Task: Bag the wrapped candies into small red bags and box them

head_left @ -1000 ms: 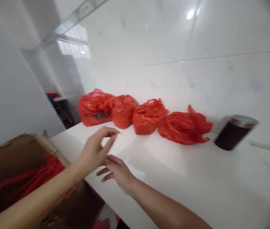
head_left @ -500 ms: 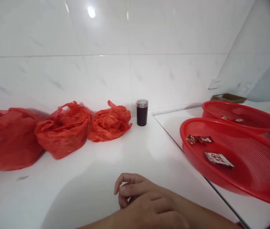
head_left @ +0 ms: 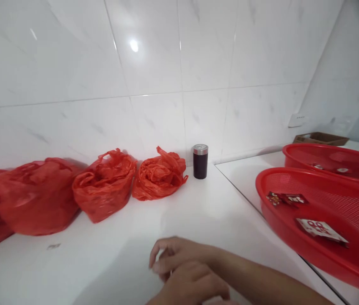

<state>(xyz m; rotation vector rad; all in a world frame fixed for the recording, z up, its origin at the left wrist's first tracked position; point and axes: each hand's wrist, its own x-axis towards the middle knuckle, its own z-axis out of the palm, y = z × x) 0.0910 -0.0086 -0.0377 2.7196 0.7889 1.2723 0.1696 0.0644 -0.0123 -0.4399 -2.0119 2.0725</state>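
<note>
My two hands meet low in the middle over the white counter (head_left: 217,212). My right hand (head_left: 171,255) reaches in from the right with its fingers curled inward; whether they hold anything is hidden. My left hand (head_left: 194,288) lies just in front of it at the bottom edge, touching it, back up, fingers mostly out of sight. Nearest behind them are red plastic bags: a small crumpled one (head_left: 158,176), a fuller one (head_left: 105,186) and a large one (head_left: 33,197).
A dark jar with a silver lid (head_left: 200,161) stands by the tiled wall. At the right are two red mesh baskets: the near one (head_left: 341,258) holds small packets (head_left: 321,228), the far one (head_left: 328,159) sits behind. A brown box (head_left: 321,138) sits at the back right.
My view swung right from the cardboard box and bag row to the baskets. My hands, apart and open a second ago, came together low on the counter with fingers curled.
</note>
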